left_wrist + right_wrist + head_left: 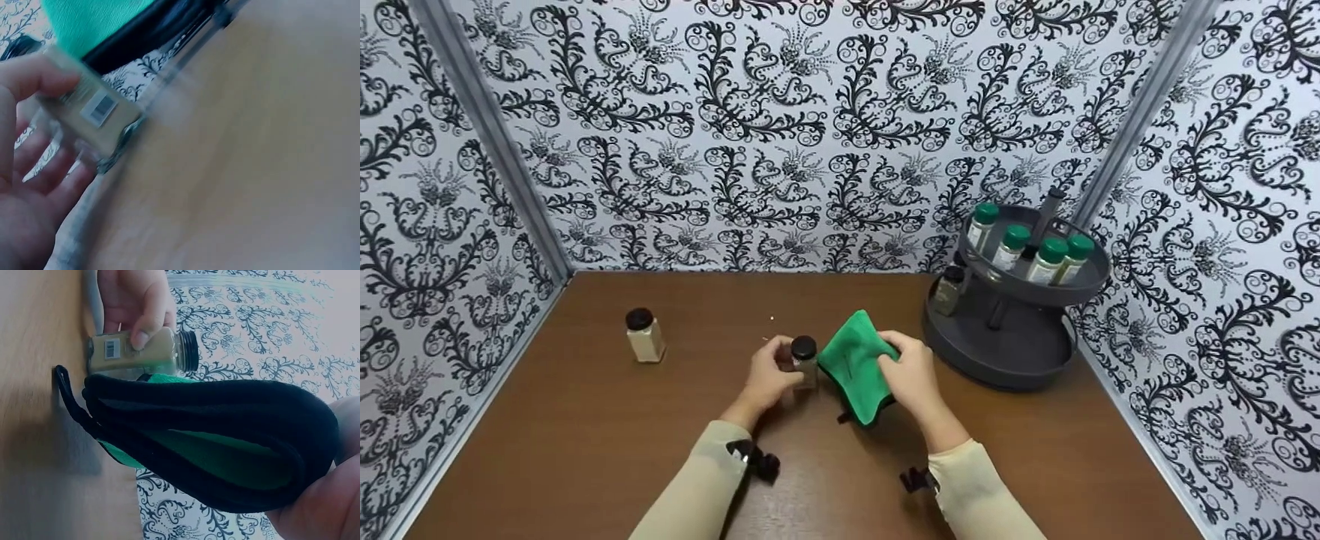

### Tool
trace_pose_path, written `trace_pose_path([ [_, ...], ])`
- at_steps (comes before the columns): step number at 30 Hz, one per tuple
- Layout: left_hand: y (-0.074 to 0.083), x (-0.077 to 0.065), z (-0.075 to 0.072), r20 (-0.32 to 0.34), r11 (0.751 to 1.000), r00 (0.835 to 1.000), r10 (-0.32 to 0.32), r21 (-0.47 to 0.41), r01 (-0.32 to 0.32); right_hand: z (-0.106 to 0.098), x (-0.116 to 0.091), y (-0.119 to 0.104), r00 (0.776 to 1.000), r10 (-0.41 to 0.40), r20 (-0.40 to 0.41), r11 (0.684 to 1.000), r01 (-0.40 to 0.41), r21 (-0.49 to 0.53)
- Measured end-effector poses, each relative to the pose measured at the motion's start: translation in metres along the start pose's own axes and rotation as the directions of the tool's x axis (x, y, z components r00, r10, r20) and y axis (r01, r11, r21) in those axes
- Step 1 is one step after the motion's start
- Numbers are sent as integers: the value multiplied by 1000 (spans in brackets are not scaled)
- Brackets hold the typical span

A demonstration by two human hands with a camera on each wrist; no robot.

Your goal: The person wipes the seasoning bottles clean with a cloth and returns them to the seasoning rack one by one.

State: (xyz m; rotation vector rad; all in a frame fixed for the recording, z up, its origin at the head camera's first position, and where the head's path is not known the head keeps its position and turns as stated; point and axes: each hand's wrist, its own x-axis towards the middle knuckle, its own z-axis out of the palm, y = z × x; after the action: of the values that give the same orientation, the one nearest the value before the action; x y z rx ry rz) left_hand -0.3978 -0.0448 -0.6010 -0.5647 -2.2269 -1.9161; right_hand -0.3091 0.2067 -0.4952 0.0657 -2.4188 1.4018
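My left hand (767, 377) grips a clear spice jar (805, 370) with a black lid, standing upright at the middle of the table. Pale tan powder and a barcode label show on the jar (93, 115) in the left wrist view, where the thumb presses its side. A green cloth (855, 366) with black edging is pinched by my right hand (913, 375), just right of the jar. In the right wrist view the cloth (225, 396) is folded over on itself, and a black loop (68, 395) hangs from one corner.
Another black-lidded jar (646, 341) stands at the left of the table. At the right is a dark two-tier turntable (997, 364); several green-capped bottles (1012, 247) fill its upper tier, and a black-lidded jar (948, 291) sits on the lower. Patterned walls enclose the table.
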Motion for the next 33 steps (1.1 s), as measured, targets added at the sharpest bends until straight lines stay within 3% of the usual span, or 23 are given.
trace_pose_path([
  [6, 5, -6, 7, -125, 1000, 992, -24, -21, 22, 2, 2, 4, 1000, -2, 0, 1000, 2, 20],
  [10, 15, -6, 10, -159, 998, 987, 5, -68, -16, 2, 2, 4, 1000, -1, -12, 999, 2, 50],
  [13, 33, -8, 14, -167, 993, 985, 45, -96, -62, 2, 0, -1, 998, 2, -64, 994, 5, 109],
  [16, 52, -11, 20, -147, 990, 986, 82, -100, -98, 4, -3, -6, 996, -6, -86, 969, 27, 246],
  [20, 72, -14, 27, -106, 990, 988, 110, -81, -119, 12, -8, -9, 999, -51, -5, 923, 49, 381],
  [25, 87, -18, 31, -123, 990, 985, 122, -60, -130, 21, -14, -8, 993, -104, 57, 945, 81, 318],
  [33, 96, -20, 31, -115, 986, 986, 117, -104, -129, 33, -14, 2, 986, -68, 149, 978, 36, 206],
])
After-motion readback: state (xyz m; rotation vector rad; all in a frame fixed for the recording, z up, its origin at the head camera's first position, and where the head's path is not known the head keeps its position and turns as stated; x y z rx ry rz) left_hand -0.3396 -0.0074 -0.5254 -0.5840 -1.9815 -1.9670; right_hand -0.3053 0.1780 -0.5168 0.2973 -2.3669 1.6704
